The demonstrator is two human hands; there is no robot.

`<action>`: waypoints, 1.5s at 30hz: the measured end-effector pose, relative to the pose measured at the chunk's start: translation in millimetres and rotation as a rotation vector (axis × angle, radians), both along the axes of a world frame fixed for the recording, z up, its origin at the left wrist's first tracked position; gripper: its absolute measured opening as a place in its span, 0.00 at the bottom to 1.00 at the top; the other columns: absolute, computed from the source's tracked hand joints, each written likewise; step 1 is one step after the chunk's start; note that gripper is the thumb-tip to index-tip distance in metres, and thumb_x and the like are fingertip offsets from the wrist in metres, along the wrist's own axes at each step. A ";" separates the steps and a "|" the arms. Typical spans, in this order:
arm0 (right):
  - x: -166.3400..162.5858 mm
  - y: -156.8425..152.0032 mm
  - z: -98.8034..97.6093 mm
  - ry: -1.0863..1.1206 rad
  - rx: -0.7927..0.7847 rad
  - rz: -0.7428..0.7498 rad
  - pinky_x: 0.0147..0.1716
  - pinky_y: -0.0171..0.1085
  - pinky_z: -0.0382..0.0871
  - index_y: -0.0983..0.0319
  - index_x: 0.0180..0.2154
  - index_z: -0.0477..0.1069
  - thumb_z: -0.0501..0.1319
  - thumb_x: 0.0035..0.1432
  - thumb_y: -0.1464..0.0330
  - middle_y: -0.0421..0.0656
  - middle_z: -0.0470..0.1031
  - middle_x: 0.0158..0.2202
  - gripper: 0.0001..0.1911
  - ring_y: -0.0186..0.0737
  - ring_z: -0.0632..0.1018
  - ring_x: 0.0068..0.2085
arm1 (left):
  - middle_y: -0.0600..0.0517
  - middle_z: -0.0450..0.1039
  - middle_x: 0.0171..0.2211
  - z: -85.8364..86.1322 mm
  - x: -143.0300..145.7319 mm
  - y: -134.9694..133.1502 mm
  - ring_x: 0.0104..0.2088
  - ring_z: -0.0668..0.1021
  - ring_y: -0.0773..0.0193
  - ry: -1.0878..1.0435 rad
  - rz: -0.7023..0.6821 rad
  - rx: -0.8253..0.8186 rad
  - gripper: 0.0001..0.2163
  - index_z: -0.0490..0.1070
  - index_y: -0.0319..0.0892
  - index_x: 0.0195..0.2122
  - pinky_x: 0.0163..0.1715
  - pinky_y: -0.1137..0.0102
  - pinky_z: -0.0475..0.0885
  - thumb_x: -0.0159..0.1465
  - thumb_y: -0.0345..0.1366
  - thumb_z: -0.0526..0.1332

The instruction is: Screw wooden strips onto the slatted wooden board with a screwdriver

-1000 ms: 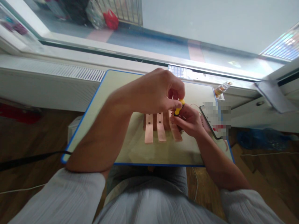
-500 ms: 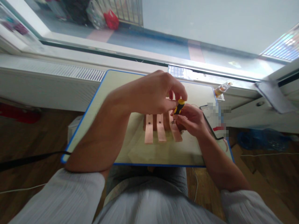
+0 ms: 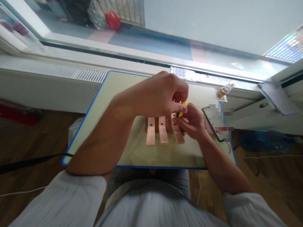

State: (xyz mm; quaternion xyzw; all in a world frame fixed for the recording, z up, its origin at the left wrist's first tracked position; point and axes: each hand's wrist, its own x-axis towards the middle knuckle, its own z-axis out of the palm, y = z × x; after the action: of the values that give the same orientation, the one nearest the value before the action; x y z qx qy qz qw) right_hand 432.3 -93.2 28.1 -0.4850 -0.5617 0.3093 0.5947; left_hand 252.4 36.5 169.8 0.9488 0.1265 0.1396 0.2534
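My left hand (image 3: 169,94) reaches across the table from the left. Its thumb and fingers close round the top of a small black and yellow screwdriver (image 3: 181,114). Lower down, my right hand (image 3: 195,124) pinches the same tool by its lower part; the tip is hidden behind the fingers. Under it lies the right-hand copper strip (image 3: 179,137), set slightly askew. A middle copper strip (image 3: 163,136) and a left copper strip (image 3: 151,137), each with a dark hole or screw, lie beside it on a brown block (image 3: 156,128), partly covered by my left hand.
The pale tabletop (image 3: 142,156) has a blue edge. A phone (image 3: 214,124), partly blurred out, lies to the right. A bottle with amber contents (image 3: 226,90) stands at the far right corner. Behind the table run a radiator (image 3: 82,75) and a window sill.
My left thumb and fingers have closed further over the screwdriver's handle, so less of it shows. My right fingers have shifted slightly, and the shaft is now hidden. The strips have stayed put.
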 end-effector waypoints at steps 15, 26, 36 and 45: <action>8.5 -4.5 5.2 0.063 -0.165 0.099 0.29 0.34 0.71 0.58 0.45 0.86 0.76 0.63 0.60 0.43 0.81 0.38 0.12 0.36 0.77 0.34 | 0.54 0.86 0.40 2.3 -2.3 2.4 0.43 0.84 0.60 0.013 -0.069 -0.026 0.13 0.87 0.48 0.46 0.44 0.69 0.71 0.64 0.35 0.64; 6.4 0.4 -5.9 -0.035 -0.065 0.038 0.29 0.35 0.69 0.57 0.38 0.78 0.78 0.61 0.59 0.39 0.72 0.34 0.14 0.36 0.72 0.33 | 0.50 0.79 0.33 -2.0 -1.4 3.1 0.37 0.79 0.59 -0.003 0.037 0.046 0.13 0.81 0.44 0.34 0.38 0.65 0.65 0.67 0.49 0.69; 7.6 1.5 -9.0 -0.143 -0.052 -0.012 0.32 0.39 0.68 0.58 0.35 0.77 0.78 0.61 0.59 0.39 0.73 0.32 0.14 0.37 0.72 0.34 | 0.52 0.72 0.24 3.2 1.2 -2.3 0.31 0.73 0.61 0.024 0.074 0.091 0.17 0.79 0.44 0.29 0.34 0.64 0.59 0.67 0.51 0.68; 1.9 2.4 -8.1 -0.065 -0.058 -0.020 0.28 0.36 0.63 0.58 0.37 0.74 0.78 0.60 0.60 0.36 0.71 0.32 0.16 0.32 0.68 0.30 | 0.53 0.65 0.17 1.8 2.6 -2.1 0.28 0.70 0.62 -0.003 0.074 0.071 0.15 0.79 0.45 0.27 0.33 0.62 0.57 0.67 0.48 0.66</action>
State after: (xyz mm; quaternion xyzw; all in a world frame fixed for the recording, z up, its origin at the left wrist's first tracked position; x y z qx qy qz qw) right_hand 434.2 -90.8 20.0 -0.5172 -0.5666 0.3037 0.5650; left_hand 254.9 34.4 171.6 0.9517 0.1560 0.1544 0.2146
